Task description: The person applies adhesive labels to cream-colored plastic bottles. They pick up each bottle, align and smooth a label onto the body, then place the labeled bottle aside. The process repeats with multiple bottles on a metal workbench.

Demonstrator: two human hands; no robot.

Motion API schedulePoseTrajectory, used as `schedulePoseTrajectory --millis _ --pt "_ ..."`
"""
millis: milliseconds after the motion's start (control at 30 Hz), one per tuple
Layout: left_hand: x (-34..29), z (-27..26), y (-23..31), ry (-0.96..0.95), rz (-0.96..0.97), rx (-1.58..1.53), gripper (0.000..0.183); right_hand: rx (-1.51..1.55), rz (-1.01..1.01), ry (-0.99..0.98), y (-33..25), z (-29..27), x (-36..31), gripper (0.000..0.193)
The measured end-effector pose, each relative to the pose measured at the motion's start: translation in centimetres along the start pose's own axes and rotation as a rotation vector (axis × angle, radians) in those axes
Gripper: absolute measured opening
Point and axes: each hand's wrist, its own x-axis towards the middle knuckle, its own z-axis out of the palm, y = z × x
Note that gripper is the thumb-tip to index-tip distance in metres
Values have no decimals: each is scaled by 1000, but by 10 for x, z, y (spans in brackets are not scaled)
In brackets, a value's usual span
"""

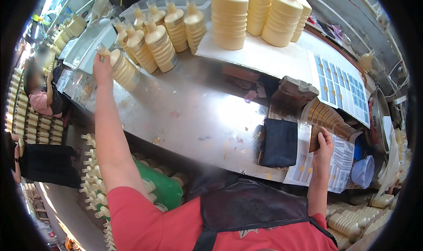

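Observation:
At the far left of the metal table, my left hand [103, 70] is closed around the neck of a cream ribbed bottle [124, 70], which leans slightly. Just beyond it stand several matching bottles [161, 43] with clear necks. My right hand [325, 147] pinches a small brown label [314, 139] above a printed sheet [304, 162] at the table's right end. Overlapping brown labels [328, 117] fan out right behind that hand. A folded black cloth [280, 143] lies to its left.
Larger cream bottles [230, 21] stand on a raised white board [282, 59], with a label sheet [339, 85] to their right. A rough block [296, 90] sits below its edge. A blue bowl [363, 171] is at right. Bottles crowd the floor; other people are at far left.

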Motion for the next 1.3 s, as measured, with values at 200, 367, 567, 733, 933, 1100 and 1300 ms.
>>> schedulePoseTrajectory --millis 200,367,567,733,933,1100,1300 --pt "-54 22 175 219 458 -92 58 109 107 -33 -11 22 4 36" --pt "-96 90 316 -252 575 -658 69 172 113 -187 -26 45 -4 45" --pt "-97 146 364 -412 241 -619 52 33 72 -264 -32 25 -26 42" --pt "-130 105 367 -323 498 -414 36 105 119 -190 -32 -11 -35 42" --pt "-190 27 409 -398 626 -704 36 170 133 -275 -36 -14 -34 26" --pt "-255 3 428 -640 487 -819 28 -263 38 -376 -64 27 -48 28" --pt "-340 60 402 -806 346 -584 44 -614 -147 -520 -88 71 -62 64"
